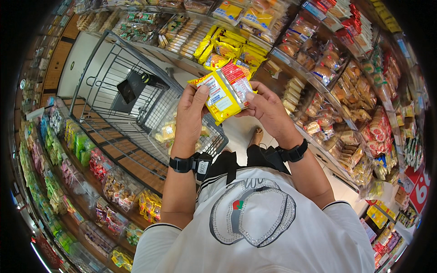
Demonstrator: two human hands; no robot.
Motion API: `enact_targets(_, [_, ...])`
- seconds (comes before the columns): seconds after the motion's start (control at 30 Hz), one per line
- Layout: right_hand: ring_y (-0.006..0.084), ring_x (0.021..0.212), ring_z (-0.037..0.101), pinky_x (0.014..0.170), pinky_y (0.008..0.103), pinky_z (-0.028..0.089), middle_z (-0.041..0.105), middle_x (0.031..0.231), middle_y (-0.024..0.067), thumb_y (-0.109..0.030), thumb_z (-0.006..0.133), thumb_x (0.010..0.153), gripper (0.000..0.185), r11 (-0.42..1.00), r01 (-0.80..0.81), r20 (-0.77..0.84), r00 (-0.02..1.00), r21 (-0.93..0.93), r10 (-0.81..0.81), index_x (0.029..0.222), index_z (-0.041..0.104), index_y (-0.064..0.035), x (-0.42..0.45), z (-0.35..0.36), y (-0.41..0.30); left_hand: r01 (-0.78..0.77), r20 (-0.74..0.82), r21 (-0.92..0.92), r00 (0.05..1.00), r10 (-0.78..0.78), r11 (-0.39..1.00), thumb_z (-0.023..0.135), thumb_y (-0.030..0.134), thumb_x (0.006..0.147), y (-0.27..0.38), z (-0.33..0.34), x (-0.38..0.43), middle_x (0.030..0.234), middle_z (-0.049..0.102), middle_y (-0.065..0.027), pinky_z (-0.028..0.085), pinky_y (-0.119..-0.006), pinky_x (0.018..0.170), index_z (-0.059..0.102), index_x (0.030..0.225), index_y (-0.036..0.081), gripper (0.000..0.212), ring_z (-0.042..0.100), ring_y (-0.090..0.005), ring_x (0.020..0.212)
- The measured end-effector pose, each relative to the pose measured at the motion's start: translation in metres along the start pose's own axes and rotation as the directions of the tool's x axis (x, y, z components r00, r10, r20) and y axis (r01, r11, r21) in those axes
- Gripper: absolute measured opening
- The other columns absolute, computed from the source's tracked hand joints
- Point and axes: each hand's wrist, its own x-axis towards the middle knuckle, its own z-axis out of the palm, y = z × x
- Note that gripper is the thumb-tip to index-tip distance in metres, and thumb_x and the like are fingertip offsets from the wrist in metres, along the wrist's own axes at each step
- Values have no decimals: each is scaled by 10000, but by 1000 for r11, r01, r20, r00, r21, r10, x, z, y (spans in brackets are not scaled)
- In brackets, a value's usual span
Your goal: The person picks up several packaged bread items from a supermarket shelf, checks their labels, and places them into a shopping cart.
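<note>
Between my two hands is a yellow and red plastic snack packet (223, 94), its printed back with the long seam facing up. My left hand (193, 105) grips its left edge, thumb on top. At the right edge, my right hand (264, 104) holds it with the thumb pressed on the front corner. Just beyond the packet, similar yellow packets (235, 47) lie heaped in a shelf bin. Both wrists carry black straps.
A metal shopping cart (126, 68) stands to the left, holding a clear plastic container (158, 138) of wrapped items, a black bottle (153, 81) and a dark flat object (126, 91). Shelves of packaged bread (327, 61) curve ahead and right; bins of wrapped sweets (119, 189) line the left.
</note>
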Motion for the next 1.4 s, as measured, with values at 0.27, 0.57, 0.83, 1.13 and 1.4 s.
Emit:
enact_targets(0.27, [190,944,681,807,361,591,660,1102,94,-251,585,996,381,987,-153,-33,987,53,154,1303,480,-52,21,-43,30,165,-33,9,986,-164,986,680,248,949,-40,1,22,1123,632,-86,563,-291,801,488,1263,-16,453,655,-151,956])
enact_targets(0.57, [279,918,665,796,384,578,607,1108,183,-314,557,1008,397,953,-283,-251,920,112,302,1266,454,-30,26,-119,69,299,-228,271,943,-241,915,632,227,943,-134,-19,119,1042,663,-150,586,-339,537,475,1206,-21,394,703,-200,753])
enact_targets(0.83, [266,936,663,797,376,579,617,1088,168,-292,563,1004,352,940,-288,-269,905,186,330,1220,473,-29,10,-166,70,417,-318,561,906,-279,715,612,212,899,-182,-8,200,1036,629,-253,591,-384,447,289,1260,-59,555,713,-301,695])
enact_targets(1.13, [260,937,666,799,368,581,621,1070,165,-284,568,1003,320,931,-285,-271,900,230,342,1189,502,-32,3,-193,61,139,-169,781,986,-8,609,657,270,877,-237,-9,227,1193,601,-218,537,-452,843,453,1356,-13,592,612,-350,1085])
enact_targets(1.4, [236,921,665,790,351,574,623,1049,139,-283,567,1006,276,918,-352,-276,878,182,391,1146,527,-48,-8,-207,62,-187,171,982,948,269,32,731,213,755,-286,16,214,1116,620,-241,438,-498,979,615,1219,51,505,518,-426,1121])
